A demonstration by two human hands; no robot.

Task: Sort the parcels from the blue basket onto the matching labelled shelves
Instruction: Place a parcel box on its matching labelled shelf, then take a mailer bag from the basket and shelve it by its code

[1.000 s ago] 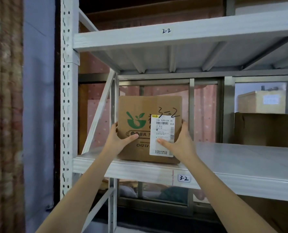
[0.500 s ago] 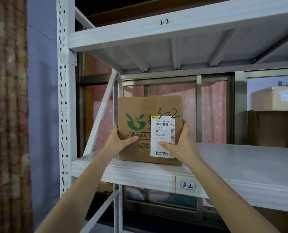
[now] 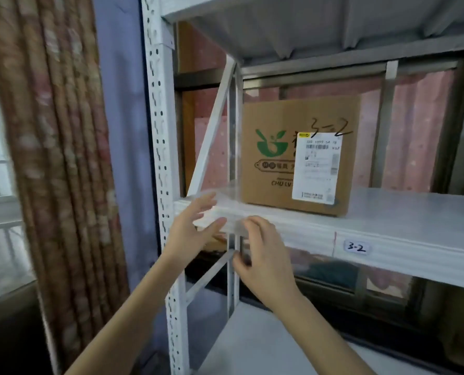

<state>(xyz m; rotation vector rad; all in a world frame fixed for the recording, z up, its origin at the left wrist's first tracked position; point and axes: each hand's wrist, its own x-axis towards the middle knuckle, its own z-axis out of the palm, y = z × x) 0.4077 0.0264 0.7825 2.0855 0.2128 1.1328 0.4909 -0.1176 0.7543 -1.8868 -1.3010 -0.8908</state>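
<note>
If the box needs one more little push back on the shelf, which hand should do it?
Probably the right hand. It hangs open just below the shelf edge, nearer the cardboard box. The left hand, also open and empty, sits further left by the upright post.

**Parcel on the 3-2 shelf**

A white metal shelf [image 3: 404, 212] runs across the rack, its front edge bearing a small tag [image 3: 356, 247] handwritten "3-2". One cardboard parcel [image 3: 298, 155] stands upright directly on it, near the left end and set back a little from the front edge. The box shows a green bowl-and-leaves logo, the hand-marked number "3-2" and a white shipping label [image 3: 316, 167] on its front face. To the right of the parcel the shelf surface is bare white board. A perforated white upright [image 3: 159, 147] holds the shelf's left end.
</note>
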